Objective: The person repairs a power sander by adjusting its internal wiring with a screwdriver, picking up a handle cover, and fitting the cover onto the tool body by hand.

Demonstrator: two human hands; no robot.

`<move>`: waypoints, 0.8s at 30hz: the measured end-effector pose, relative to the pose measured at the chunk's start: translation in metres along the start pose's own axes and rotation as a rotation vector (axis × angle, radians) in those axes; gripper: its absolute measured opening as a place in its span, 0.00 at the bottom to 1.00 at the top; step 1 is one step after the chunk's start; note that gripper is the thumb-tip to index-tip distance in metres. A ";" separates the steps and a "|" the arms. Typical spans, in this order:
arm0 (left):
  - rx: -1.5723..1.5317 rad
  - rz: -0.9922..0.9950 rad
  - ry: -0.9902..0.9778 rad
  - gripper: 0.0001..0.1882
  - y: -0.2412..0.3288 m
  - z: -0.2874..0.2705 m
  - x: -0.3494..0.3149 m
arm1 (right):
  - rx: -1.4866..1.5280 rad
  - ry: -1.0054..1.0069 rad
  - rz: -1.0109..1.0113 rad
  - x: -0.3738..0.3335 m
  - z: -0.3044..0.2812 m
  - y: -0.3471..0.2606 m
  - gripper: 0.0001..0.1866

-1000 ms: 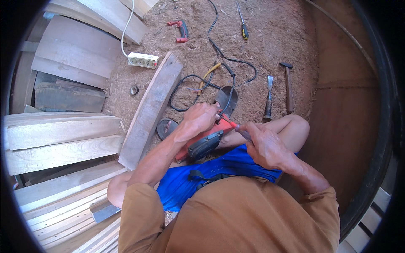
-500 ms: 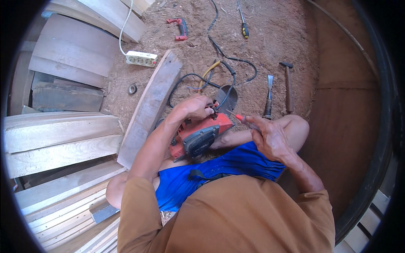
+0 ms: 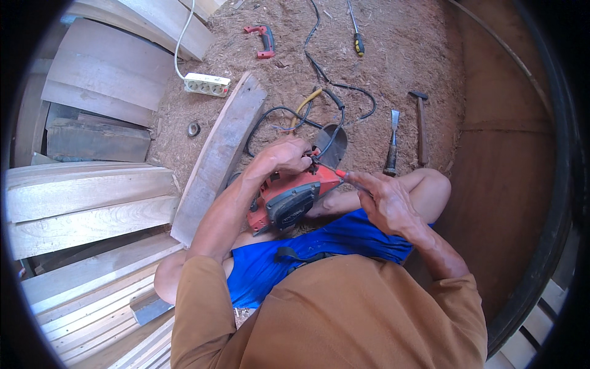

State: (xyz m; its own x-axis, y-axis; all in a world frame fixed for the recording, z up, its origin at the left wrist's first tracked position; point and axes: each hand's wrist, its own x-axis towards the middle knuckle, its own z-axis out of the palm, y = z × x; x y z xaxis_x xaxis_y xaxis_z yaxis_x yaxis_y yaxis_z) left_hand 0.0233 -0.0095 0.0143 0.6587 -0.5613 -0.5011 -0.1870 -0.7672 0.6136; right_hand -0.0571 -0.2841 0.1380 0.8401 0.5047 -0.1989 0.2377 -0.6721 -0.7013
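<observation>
A red and black electric planer (image 3: 294, 205) lies tilted across my lap, its handle area opened up. My left hand (image 3: 289, 155) is closed at its far edge, fingers pinching a small dark part (image 3: 314, 161) where the cord enters. What exactly that part is stays partly hidden by the fingers. In my right hand (image 3: 391, 206) is a screwdriver (image 3: 342, 174) with a red handle end, its thin shaft pointing left. The tip meets the dark part by my left fingers.
Beyond the planer lie its black cord (image 3: 339, 120), a red-black handle cover (image 3: 265, 43), yellow-handled pliers (image 3: 307, 101) and another screwdriver (image 3: 359, 44). To the right are a chisel (image 3: 391, 150) and a hammer (image 3: 421, 126). Left stand a plank (image 3: 218, 160), a power strip (image 3: 206, 85) and stacked boards (image 3: 92, 209).
My right hand has moved left with the screwdriver, bringing its tip from a short gap away up to the dark part. My left hand keeps its place on the planer.
</observation>
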 end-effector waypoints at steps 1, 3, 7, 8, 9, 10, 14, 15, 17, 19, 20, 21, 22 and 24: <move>0.003 0.007 0.013 0.19 -0.002 0.002 0.001 | -0.019 -0.025 0.025 0.001 -0.001 -0.001 0.19; 0.006 0.015 0.026 0.19 -0.001 0.002 0.000 | -0.038 -0.049 0.050 0.002 -0.001 -0.001 0.19; 0.030 0.020 0.051 0.19 -0.002 0.006 0.000 | -0.061 -0.048 0.054 0.003 0.000 -0.003 0.20; 0.047 0.026 0.062 0.19 0.000 0.005 0.000 | -0.064 -0.042 0.050 0.003 -0.001 -0.004 0.21; 0.046 0.028 0.062 0.19 0.002 0.004 0.000 | -0.065 -0.042 0.051 0.003 -0.002 -0.004 0.21; 0.025 0.011 0.052 0.19 0.003 0.003 -0.001 | -0.081 -0.055 0.062 0.003 -0.002 -0.004 0.21; 0.053 -0.004 0.072 0.19 0.002 0.006 -0.001 | -0.127 -0.058 0.049 0.004 -0.002 -0.009 0.20; 0.054 -0.004 0.072 0.19 0.002 0.008 -0.001 | -0.128 -0.058 0.049 0.005 -0.002 -0.009 0.20; 0.061 0.016 0.102 0.19 0.003 0.009 0.000 | -0.137 -0.067 0.036 0.005 -0.003 -0.008 0.20; 0.068 0.006 0.088 0.19 0.004 0.008 0.000 | -0.193 -0.093 0.043 0.006 -0.004 -0.011 0.21; 0.074 -0.004 0.075 0.19 0.004 0.007 0.000 | -0.249 -0.119 0.050 0.007 -0.005 -0.013 0.22; 0.074 -0.004 0.076 0.19 0.004 0.007 0.000 | -0.250 -0.118 0.049 0.008 -0.004 -0.013 0.22; 0.077 -0.007 0.082 0.19 0.005 0.007 -0.001 | -0.373 -0.094 -0.055 0.009 -0.004 -0.013 0.23; 0.080 -0.013 0.087 0.19 0.008 0.006 -0.003 | -0.494 -0.069 -0.160 0.010 -0.002 -0.016 0.24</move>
State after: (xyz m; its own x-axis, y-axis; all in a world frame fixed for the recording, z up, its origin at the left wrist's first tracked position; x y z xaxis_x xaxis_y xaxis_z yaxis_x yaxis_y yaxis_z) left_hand 0.0155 -0.0158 0.0174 0.7213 -0.5250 -0.4518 -0.2332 -0.7983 0.5553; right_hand -0.0512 -0.2688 0.1488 0.7444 0.6452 -0.1723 0.5758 -0.7508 -0.3238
